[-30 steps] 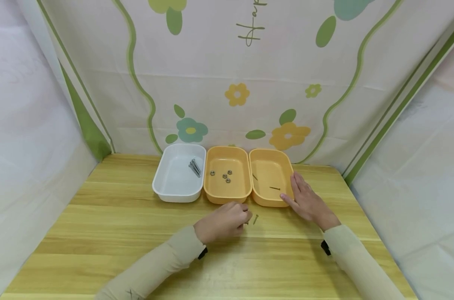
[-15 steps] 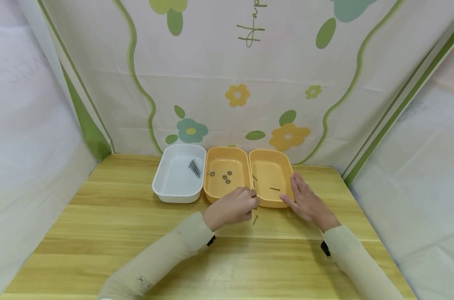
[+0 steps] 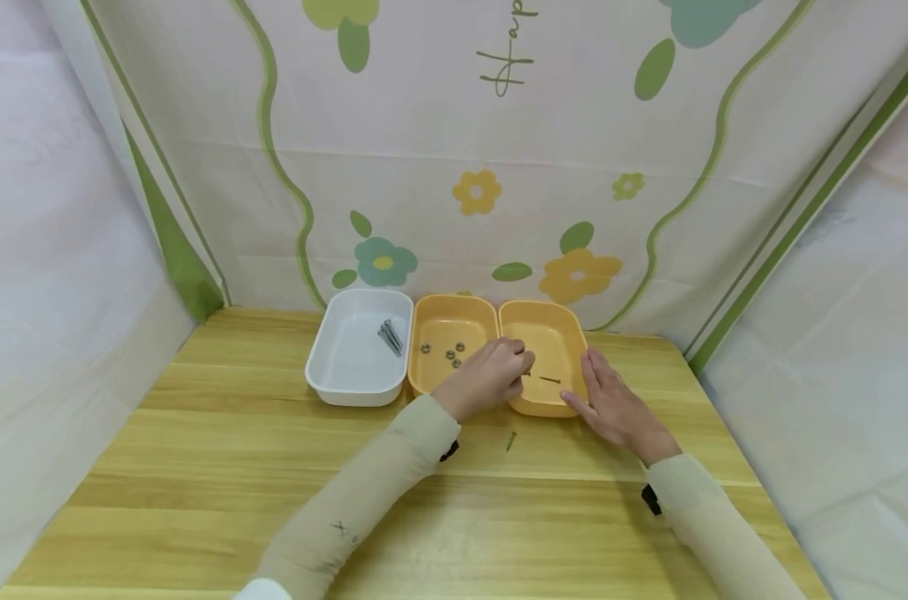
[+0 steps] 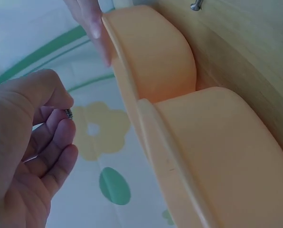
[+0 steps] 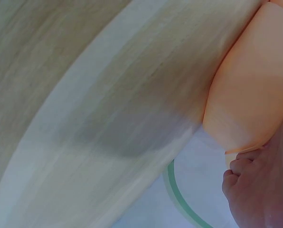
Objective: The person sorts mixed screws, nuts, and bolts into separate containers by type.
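My left hand (image 3: 487, 375) is over the left side of the right-hand yellow tray (image 3: 547, 408). In the left wrist view, its thumb and finger pinch a small screw (image 4: 69, 114), of which only a short threaded bit shows. A screw (image 3: 549, 380) lies on that tray's floor, and a dark bit beside the left fingers may be another. My right hand (image 3: 619, 410) rests against the tray's right wall, its fingers extended and the thumb at the front rim. One more screw (image 3: 511, 441) lies on the table in front of the trays.
Left of it stands a middle yellow tray (image 3: 454, 302) with several nuts (image 3: 449, 355), partly behind my left hand. A white tray (image 3: 341, 354) with several bolts (image 3: 389, 337) adjoins on the left. Patterned cloth (image 3: 423, 108) hangs close behind the trays.
My left hand has moved from the table in front of the trays, up and rightward, over the right-hand yellow tray, bringing the screw along. The right hand has stayed in place.
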Available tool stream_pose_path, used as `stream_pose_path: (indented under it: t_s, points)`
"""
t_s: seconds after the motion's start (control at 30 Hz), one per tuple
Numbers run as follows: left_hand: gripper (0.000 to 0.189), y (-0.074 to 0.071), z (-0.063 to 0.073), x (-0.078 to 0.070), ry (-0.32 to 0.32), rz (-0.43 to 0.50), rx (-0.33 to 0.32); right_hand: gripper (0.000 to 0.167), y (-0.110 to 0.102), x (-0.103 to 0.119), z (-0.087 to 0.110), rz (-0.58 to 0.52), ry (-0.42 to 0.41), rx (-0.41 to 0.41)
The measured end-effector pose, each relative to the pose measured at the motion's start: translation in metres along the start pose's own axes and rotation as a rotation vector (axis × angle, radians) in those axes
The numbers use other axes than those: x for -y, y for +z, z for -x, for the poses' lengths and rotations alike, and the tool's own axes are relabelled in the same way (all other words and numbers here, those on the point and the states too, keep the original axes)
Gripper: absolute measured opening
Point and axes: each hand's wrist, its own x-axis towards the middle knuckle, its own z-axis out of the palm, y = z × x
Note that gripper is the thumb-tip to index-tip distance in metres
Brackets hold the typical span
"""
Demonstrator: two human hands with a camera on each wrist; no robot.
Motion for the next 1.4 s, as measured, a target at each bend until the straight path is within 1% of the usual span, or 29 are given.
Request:
stream_pose_path:
  t_s: [0.13,0.23,0.33,0.4,0.5,0.6,0.73,0.83,0.97,1.13,1.27,1.4]
  points:
    - [0.013,0.007,-0.006,0.004,-0.030,0.010,-0.005,0.095,0.002,0.000,0.000,-0.006,-0.001,0.000]
    - [0.013,0.013,-0.009,0.005,-0.042,0.019,-0.011,0.095,0.002,0.000,0.000,-0.005,0.001,0.002]
    - [0.015,0.017,-0.013,0.003,-0.061,-0.001,-0.034,0.095,0.002,0.000,0.000,0.001,0.005,0.001]
    - [0.022,0.019,-0.014,0.002,-0.088,-0.034,-0.033,0.095,0.001,0.000,0.000,0.007,0.005,0.000]
    - [0.039,0.020,-0.014,0.001,-0.127,-0.067,-0.016,0.095,0.002,0.000,-0.001,0.014,0.003,-0.002]
    - [0.048,0.020,-0.010,0.003,-0.137,-0.051,0.008,0.095,0.002,0.001,-0.001,0.012,0.002,-0.003]
    - [0.051,0.013,-0.003,0.004,-0.149,0.009,0.025,0.095,0.001,0.001,0.000,0.002,0.005,-0.003]
    - [0.052,0.008,0.003,0.003,-0.154,0.036,0.032,0.095,0.001,0.000,0.000,0.001,0.006,-0.003]
    - [0.051,0.001,0.012,-0.001,-0.135,0.031,0.047,0.095,0.002,-0.001,0.000,0.004,0.006,-0.003]
    - [0.048,-0.005,0.023,-0.008,-0.093,0.031,0.051,0.095,0.002,-0.001,0.000,0.006,0.005,-0.006]
    - [0.048,-0.004,0.032,-0.013,-0.086,0.031,0.078,0.095,0.002,-0.001,0.000,0.009,0.004,-0.010]
    - [0.048,0.001,0.040,-0.017,-0.087,0.038,0.112,0.095,0.001,-0.001,0.000,0.004,0.002,-0.012]
